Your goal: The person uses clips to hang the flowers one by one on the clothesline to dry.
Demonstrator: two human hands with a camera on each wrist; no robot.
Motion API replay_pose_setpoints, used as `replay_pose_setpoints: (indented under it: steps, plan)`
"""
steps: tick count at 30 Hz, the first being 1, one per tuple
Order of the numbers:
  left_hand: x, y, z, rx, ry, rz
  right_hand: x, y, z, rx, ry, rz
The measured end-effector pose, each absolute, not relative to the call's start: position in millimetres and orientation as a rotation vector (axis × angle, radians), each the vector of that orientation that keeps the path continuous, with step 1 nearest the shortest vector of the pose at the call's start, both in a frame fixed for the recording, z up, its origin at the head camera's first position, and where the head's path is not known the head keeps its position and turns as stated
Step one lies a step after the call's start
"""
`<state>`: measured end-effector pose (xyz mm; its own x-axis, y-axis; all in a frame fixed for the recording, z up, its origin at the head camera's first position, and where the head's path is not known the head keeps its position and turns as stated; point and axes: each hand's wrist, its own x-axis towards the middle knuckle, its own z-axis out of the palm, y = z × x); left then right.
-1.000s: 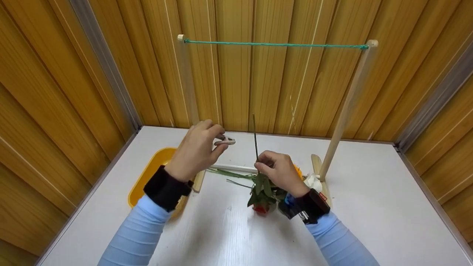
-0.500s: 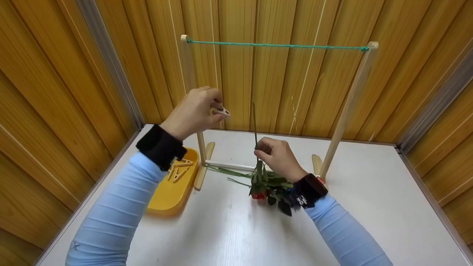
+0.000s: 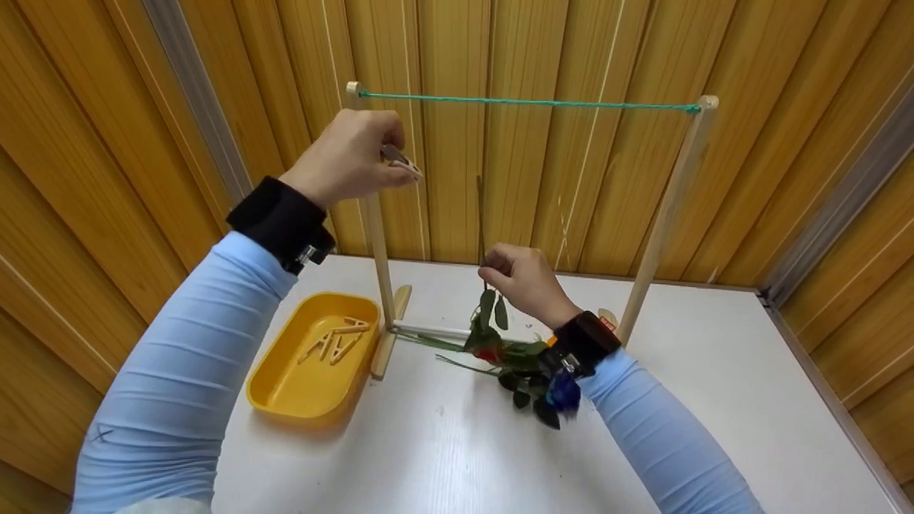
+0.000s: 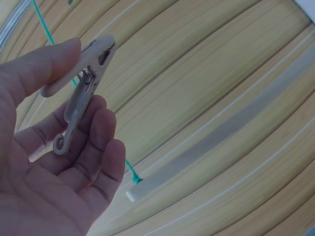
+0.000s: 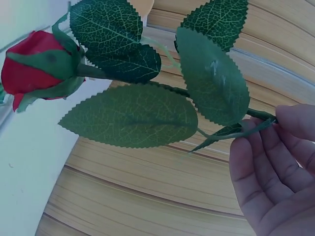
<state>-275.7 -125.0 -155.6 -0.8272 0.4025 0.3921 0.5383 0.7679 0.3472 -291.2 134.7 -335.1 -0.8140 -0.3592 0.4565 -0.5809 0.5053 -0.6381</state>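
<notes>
Far left on the white table, a yellow tray with spare pegs. Above it, the left hand is raised near the green string, pinching a clothes peg between thumb and fingers beside the left post. Middle: the right hand grips a rose by its stem, bloom hanging downward over the table, stem end pointing up. Right post stands beyond.
</notes>
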Motion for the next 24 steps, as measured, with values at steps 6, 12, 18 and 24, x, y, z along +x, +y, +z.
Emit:
replay_pose_setpoints:
  steps: [6,12,18,24]
  plan:
    - [-276.3,-128.4,-135.3,-0.733,-2.626,-0.577,-299.4,126.4,-318.5,0.811,-2.479,1.176]
    - [-283.1,-131.9,-124.2,-0.755,-2.562,-0.610,-307.7,115.5,-306.0,0.848,-2.452,1.173]
    - [-291.9,-142.8,-121.1,-0.706,-2.501,-0.706,-312.4,99.3,-296.9,0.863,-2.432,1.171]
    - [-301.5,-158.2,-121.2,-0.646,-2.431,-0.755,-318.1,88.9,-290.1,0.856,-2.428,1.176]
